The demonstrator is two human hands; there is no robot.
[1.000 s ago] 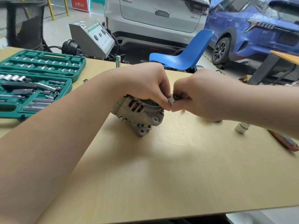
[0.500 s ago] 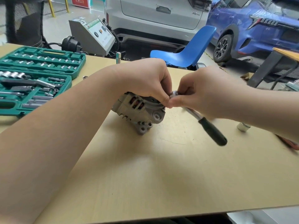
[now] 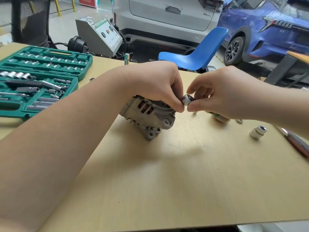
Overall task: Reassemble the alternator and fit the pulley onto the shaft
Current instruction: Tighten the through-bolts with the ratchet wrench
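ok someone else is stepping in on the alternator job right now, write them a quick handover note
Left hand: rests on top of the alternator, fingertips touching the small socket.
Right hand: pinches that socket at the alternator's right end.
Alternator lies on its side on the table, housing closed up.
Loose socket stands to the right; the open socket set lies at the left.
Done: body looks assembled.
Left: the shaft end is hidden by the fingers, so check the pulley and tighten.
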